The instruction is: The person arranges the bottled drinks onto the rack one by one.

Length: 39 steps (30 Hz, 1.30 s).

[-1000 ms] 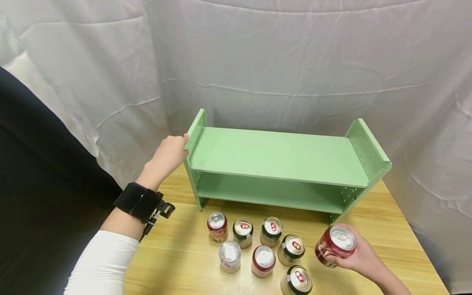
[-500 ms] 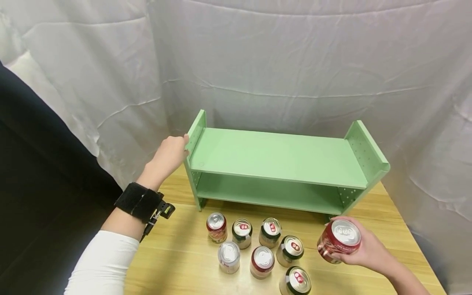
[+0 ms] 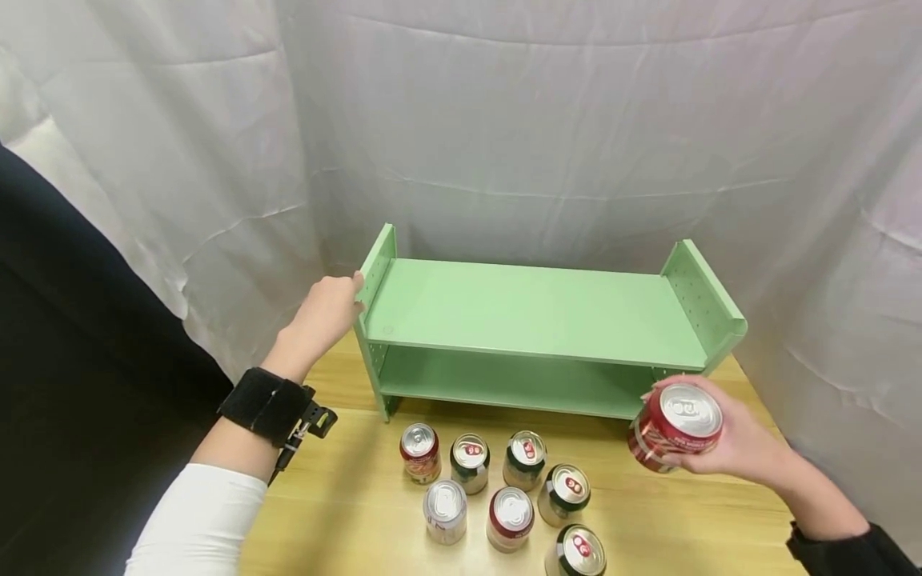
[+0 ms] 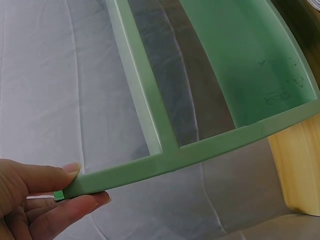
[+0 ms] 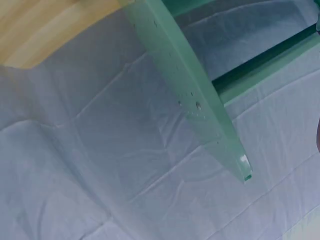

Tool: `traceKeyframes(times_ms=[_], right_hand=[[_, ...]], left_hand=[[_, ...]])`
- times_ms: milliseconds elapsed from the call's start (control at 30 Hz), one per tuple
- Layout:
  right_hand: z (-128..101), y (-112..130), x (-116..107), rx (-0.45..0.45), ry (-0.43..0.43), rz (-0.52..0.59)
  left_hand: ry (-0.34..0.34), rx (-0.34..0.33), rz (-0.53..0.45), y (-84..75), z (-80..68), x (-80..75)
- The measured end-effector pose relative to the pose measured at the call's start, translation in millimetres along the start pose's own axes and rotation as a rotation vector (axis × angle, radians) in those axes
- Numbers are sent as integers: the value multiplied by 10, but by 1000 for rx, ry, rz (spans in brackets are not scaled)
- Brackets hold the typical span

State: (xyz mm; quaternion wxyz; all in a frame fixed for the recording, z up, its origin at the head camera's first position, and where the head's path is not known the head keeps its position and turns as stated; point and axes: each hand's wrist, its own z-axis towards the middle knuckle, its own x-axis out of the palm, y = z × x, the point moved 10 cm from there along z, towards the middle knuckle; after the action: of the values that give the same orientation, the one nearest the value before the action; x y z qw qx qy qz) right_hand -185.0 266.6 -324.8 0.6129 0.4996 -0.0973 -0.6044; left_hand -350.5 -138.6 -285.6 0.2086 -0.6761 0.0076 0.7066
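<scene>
A green two-tier shelf (image 3: 533, 312) stands on the wooden table. My left hand (image 3: 320, 316) grips the upper end of its left side panel; the left wrist view shows thumb and fingers (image 4: 75, 210) pinching the panel's end (image 4: 120, 177). In the right hand (image 3: 742, 436) is a red soda can (image 3: 659, 436), held round its side with its silver top facing up. It is above the table and overlaps the front right corner of the shelf in the head view. The right wrist view shows the shelf's side panel (image 5: 195, 95), but the hand is out of that frame.
Several cans stand in front of the shelf: a red can (image 3: 421, 456), a silver can (image 3: 445, 516), a red-rimmed can (image 3: 510, 524) and dark-rimmed cans (image 3: 470, 468). Pale cloth (image 3: 533, 120) hangs behind; black cloth (image 3: 86, 384) is at left. Bare tabletop (image 3: 670, 520) shows at right.
My right hand has lifted the red can up and slightly right, closer to the shelf. The left hand keeps its grip on the panel. The head view has tilted slightly.
</scene>
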Motion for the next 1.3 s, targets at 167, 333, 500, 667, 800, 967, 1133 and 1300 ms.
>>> traceKeyframes(times_ms=[167,333,500,667,800,967,1133,1300], right_hand=[[154,45,-153,4,0,-29],[235,18,-201,53,1,-79],[365,23,-269,63,-9,-158],[512,-26,-419,126,-29,-185],[580,-134,-556,203,-82,-212],[555,-308,-618,288,-105,-179],[602,-425,-672,305,-85,-171],[703,-526,-762,334,-90,-204]], left_hand=[[6,-6,6,-10,-21,-45],[7,-5,27,2,-47,-53],[17,-18,30,47,-64,-57],[27,-26,16,65,-61,-39],[0,-6,37,37,-35,-54],[-10,31,48,-28,-4,-29],[-12,46,57,-52,27,-1],[-39,75,93,-77,53,-12]])
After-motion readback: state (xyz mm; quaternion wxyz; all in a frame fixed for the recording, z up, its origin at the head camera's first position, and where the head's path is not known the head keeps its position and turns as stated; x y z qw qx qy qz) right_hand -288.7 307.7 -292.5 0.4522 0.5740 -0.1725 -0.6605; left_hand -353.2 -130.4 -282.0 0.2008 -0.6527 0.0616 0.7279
